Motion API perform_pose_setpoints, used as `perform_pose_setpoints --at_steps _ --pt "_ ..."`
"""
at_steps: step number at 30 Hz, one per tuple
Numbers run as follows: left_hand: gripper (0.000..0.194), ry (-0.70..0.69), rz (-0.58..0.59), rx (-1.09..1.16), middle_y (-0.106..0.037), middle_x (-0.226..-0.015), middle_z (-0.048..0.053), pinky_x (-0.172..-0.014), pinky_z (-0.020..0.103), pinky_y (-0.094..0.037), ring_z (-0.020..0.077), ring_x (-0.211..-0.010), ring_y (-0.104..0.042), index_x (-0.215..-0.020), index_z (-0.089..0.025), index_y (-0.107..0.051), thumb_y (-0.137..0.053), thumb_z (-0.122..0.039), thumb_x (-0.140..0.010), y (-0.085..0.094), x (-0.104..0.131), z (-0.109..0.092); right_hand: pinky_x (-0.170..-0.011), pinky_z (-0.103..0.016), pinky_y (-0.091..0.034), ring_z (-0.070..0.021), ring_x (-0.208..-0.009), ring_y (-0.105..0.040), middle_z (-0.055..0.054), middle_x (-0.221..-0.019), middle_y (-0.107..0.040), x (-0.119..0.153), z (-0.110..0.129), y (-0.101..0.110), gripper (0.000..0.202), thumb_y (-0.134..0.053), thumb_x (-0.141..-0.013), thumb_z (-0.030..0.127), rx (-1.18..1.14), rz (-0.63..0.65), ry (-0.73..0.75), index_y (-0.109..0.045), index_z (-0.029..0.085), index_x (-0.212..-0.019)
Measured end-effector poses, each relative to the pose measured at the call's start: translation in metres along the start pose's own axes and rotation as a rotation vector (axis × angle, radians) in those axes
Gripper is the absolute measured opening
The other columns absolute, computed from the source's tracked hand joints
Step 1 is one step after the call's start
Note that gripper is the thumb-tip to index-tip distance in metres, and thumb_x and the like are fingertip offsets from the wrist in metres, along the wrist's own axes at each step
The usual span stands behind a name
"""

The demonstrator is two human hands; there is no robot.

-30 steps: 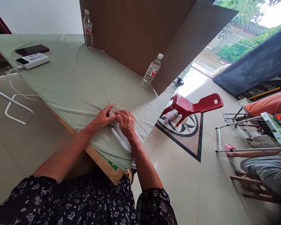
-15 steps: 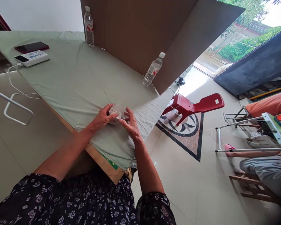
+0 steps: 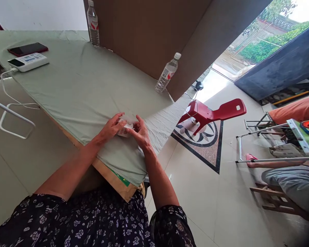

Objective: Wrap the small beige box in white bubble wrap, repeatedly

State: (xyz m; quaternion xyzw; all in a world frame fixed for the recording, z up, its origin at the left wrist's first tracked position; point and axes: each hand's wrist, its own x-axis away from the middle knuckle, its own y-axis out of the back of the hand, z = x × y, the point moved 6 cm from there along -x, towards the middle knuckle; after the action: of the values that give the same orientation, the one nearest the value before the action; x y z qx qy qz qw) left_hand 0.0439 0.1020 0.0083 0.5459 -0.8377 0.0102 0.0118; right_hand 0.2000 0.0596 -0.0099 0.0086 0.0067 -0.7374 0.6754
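Observation:
A small, whitish, crinkled plastic packet (image 3: 123, 132) with faint printing is held just above the cloth-covered table near its front corner. My left hand (image 3: 111, 128) grips its left side, thumb across the top and fingers curled behind. On the other side, my right hand (image 3: 141, 134) has its thumb on the packet's right edge, with the fingers bent behind it. My hands partly cover the packet, so what it contains cannot be made out.
Two clear water bottles (image 3: 93, 24) (image 3: 168, 73) stand by a brown cardboard panel (image 3: 149, 34). A phone (image 3: 28, 49) and a white cabled device (image 3: 28, 62) lie on the green cloth (image 3: 74, 82). A red chair (image 3: 213, 111) stands right; a person sits at far right.
My right hand has moved left and closed onto the packet, from fingers spread beside it. The left fingers have shifted slightly on it. The view has moved a little.

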Motion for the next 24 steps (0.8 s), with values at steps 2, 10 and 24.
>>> perform_pose_setpoints --at_steps 2,10,24 --pt "0.092 0.063 0.062 0.072 -0.073 -0.12 0.013 -0.095 0.04 -0.054 0.0274 -0.107 -0.069 -0.154 -0.012 -0.046 -0.071 -0.054 -0.077 0.0 0.0 0.004 -0.087 -0.036 -0.054 -0.0209 -0.095 -0.068 -0.004 -0.107 -0.068 0.0 -0.002 0.0 0.115 -0.09 -0.068 0.06 -0.019 0.005 -0.005 -0.035 0.027 -0.164" --pt "0.092 0.047 0.076 0.037 -0.071 -0.115 0.01 -0.085 0.032 -0.054 0.0203 -0.097 -0.068 -0.156 -0.012 -0.041 -0.072 -0.041 -0.074 0.0 0.002 0.001 -0.093 -0.037 -0.057 -0.0236 -0.105 -0.071 -0.007 -0.119 -0.073 -0.001 -0.002 0.002 0.097 -0.08 -0.076 0.061 0.119 -0.027 0.016 -0.044 0.023 -0.158" --pt "0.101 0.055 0.087 0.025 -0.066 -0.12 0.014 -0.084 0.032 -0.053 0.0199 -0.098 -0.067 -0.161 -0.004 -0.033 -0.071 -0.045 -0.076 0.0 -0.003 0.003 -0.09 -0.035 -0.056 -0.02 -0.096 -0.071 -0.008 -0.109 -0.075 -0.024 0.001 0.011 0.074 -0.07 -0.083 0.056 0.107 -0.091 -0.033 -0.057 0.015 -0.143"
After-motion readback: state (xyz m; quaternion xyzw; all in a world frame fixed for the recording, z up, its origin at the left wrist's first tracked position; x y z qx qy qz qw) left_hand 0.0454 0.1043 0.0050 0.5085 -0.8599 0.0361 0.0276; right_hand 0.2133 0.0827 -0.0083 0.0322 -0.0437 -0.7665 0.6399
